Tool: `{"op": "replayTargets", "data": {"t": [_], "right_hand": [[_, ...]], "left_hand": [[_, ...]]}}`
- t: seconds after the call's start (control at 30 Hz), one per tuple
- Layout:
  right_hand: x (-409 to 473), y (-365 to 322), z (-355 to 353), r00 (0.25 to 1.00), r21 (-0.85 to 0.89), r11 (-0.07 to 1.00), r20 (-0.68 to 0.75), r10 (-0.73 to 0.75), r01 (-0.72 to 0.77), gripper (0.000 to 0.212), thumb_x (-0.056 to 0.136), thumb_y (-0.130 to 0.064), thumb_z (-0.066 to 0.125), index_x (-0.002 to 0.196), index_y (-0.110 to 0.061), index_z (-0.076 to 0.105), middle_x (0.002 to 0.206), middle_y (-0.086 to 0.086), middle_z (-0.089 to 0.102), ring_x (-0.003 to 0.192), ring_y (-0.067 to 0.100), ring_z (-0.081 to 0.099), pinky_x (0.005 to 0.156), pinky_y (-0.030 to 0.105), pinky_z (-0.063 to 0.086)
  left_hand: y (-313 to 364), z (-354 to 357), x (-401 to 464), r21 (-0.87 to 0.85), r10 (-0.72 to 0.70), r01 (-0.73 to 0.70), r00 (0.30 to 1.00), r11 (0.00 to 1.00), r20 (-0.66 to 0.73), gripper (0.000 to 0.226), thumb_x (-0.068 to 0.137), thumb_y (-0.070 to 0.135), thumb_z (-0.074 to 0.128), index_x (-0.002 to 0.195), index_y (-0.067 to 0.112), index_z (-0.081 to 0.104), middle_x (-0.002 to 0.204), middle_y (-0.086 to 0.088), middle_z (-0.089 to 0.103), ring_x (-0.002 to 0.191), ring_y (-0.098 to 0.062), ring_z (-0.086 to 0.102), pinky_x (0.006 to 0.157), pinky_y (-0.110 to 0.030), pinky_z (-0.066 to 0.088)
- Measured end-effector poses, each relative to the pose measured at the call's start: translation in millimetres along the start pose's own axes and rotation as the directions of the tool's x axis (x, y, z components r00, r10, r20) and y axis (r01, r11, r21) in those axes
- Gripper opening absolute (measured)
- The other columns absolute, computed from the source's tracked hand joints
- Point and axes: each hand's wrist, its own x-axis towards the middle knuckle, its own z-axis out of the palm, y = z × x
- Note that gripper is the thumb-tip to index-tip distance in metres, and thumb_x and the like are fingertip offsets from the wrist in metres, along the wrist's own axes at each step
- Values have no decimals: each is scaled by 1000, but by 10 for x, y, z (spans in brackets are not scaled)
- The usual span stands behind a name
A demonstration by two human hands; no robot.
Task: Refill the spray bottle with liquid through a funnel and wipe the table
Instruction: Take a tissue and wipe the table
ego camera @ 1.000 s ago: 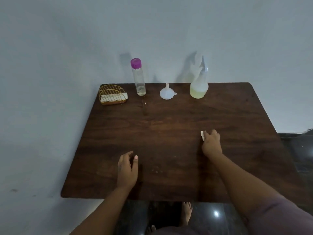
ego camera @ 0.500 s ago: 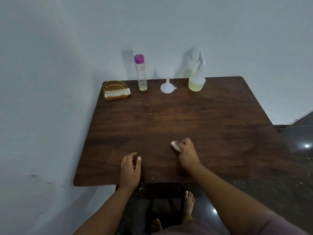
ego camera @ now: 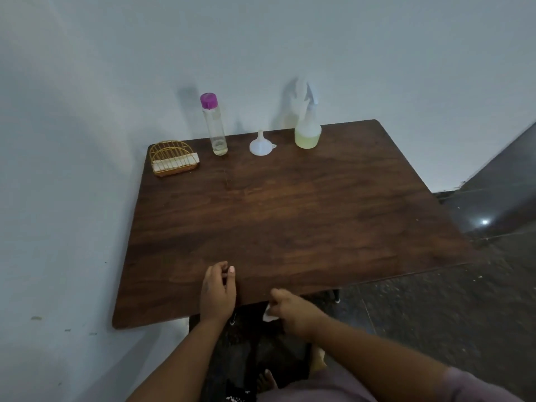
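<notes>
Now right hand (ego camera: 293, 313) pinches crumpled tissue (ego camera: 268, 315) just off near table (ego camera: 290, 227) edge; left hand (ego camera: 218, 290) rests loosely curled, holding nothing; tabletop lies ahead.

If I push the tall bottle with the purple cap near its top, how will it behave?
The tall bottle would probably tip: it is narrow and stands upright. It looks light, holding only a little liquid at the bottom. On its side, its round body may roll across the table.

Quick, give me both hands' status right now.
Left hand: loosely curled, holding nothing, resting on the table.
Right hand: gripping a white tissue.
</notes>
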Motion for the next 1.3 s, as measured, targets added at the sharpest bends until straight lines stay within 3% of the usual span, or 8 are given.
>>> {"op": "replayTargets", "data": {"t": [0.17, 0.3, 0.47, 0.67, 0.83, 1.0, 1.17, 1.3], "right_hand": [[-310, 331, -406, 886, 375, 863, -180, 427, -339, 30, 73, -12, 48, 83, -5, 74, 89, 5, 51, 86, 31, 60, 73, 22, 41], [-350, 692, -882, 654, 710, 478, -33, 756, -517, 22, 88, -18, 56, 94, -5, 73, 93, 8, 63, 99, 27, 62, 77, 24, 44], [-661, 1155, -1207, 534, 983, -29, 123, 836, -181, 18, 77, -16, 73, 84, -1, 66, 96, 17, 66, 84, 27, 66, 72, 34, 55], [-880, 1755, -1609, 403, 985, 105, -42, 914, -134, 7, 87, -8, 65, 82, -11, 62, 85, 11, 66, 67, 17, 62, 50, 23, 50], [-1188, 2711, -2192, 286, 987, 161, -148, 947, -24, 5, 87, -16, 66, 82, -20, 67, 89, 11, 71, 72, 17, 64, 75, 39, 57], [-1726, 3932, -2786, 86, 921, 193, -174, 981, -337, 20, 85, -15, 56, 98, -24, 68, 88, -1, 62, 75, 18, 56, 62, 27, 45], [-1920, 5036, -2948, 165, 766, 97, 12, 986, -636, 31, 93, -18, 49, 120, -12, 63, 112, 11, 65, 85, 24, 58, 66, 26, 46], [-1551, 5515, -3020, 312, 761, 150, 72, 947, -631, 37, 93, -17, 51, 130, -15, 55, 124, 10, 61, 96, 24, 59, 79, 31, 48]], "left_hand": [[340, 362, 49, -44, 74, -69, 990, 997, 118, 31, 100, 29, 50, 122, 10, 58, 119, -2, 57, 102, -14, 60, 85, -24, 44], [806, 705, 205, -27, 122, -119, 945, 993, 305, 35, 98, 32, 53, 129, 15, 54, 122, 2, 55, 104, -10, 59, 90, -25, 47], [1459, 1115, 413, -66, 185, -175, 869, 982, 459, 35, 95, 31, 59, 127, 17, 54, 116, 2, 57, 95, -8, 59, 89, -27, 50], [2234, 1745, 679, -98, 275, -266, 790, 959, 548, 38, 92, 32, 64, 126, 19, 53, 115, 4, 55, 90, -6, 56, 80, -18, 43], [2968, 2488, 1062, -115, 333, -327, 764, 938, 552, 40, 91, 31, 65, 127, 18, 52, 113, 5, 53, 91, -6, 56, 84, -21, 46], [3568, 3277, 1406, -79, 313, -324, 778, 943, 545, 40, 93, 28, 64, 129, 16, 51, 119, 2, 54, 97, -10, 56, 91, -27, 49], [3931, 3793, 1688, 11, 325, -393, 776, 919, 540, 42, 93, 29, 62, 132, 19, 50, 117, 8, 52, 94, -4, 55, 87, -21, 45], [4107, 4074, 1907, 73, 303, -392, 804, 917, 512, 42, 93, 32, 61, 132, 23, 49, 111, 11, 52, 85, -2, 52, 78, -16, 37]]}}
